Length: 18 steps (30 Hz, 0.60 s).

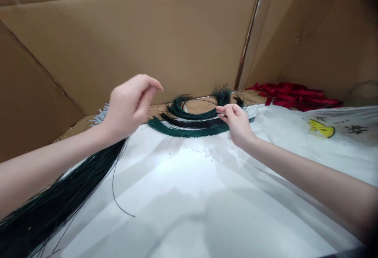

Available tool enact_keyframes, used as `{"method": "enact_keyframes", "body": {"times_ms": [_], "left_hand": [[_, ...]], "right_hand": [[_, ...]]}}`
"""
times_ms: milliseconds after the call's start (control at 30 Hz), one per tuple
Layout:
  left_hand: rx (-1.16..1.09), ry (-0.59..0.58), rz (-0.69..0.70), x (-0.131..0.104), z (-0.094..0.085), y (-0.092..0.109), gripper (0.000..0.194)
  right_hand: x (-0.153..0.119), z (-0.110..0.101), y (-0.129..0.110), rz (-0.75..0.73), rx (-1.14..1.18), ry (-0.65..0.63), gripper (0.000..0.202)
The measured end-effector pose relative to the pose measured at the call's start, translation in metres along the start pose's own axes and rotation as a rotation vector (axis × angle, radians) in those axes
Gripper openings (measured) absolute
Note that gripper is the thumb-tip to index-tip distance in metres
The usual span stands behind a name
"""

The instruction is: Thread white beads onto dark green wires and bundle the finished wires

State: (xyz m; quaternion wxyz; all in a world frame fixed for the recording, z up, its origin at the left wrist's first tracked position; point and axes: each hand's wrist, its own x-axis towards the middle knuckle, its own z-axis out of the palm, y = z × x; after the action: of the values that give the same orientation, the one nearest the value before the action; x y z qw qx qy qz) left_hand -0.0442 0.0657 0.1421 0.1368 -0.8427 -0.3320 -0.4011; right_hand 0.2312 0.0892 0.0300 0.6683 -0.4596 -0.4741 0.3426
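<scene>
curved bundle of green strands (189, 132)

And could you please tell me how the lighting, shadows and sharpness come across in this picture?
Head view: the white surface is brightest around its middle, with soft grey shadows lower down; head view: the top-right corner falls dark; head view: the yellow print on the plastic looks soft, and many green strands near the right hand blur together.

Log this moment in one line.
left hand: raised near dark strands | right hand: at green strands, contact unclear | red strips: back right
</scene>
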Motion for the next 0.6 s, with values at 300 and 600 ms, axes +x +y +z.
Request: {"method": "enact_keyframes", "body": {"times_ms": [300, 600], "left_hand": [[-0.097, 0.219, -0.141, 0.014, -0.032, 0.015, 0.018], [-0.303, -0.137, -0.246, -0.015, -0.053, 0.032, 0.018]], "right_hand": [[-0.026, 0.004, -0.027, 0.339, 0.151, -0.196, 0.016], [-0.015, 0.015, -0.039, 0.363, 0.373, -0.264, 0.023]]}}
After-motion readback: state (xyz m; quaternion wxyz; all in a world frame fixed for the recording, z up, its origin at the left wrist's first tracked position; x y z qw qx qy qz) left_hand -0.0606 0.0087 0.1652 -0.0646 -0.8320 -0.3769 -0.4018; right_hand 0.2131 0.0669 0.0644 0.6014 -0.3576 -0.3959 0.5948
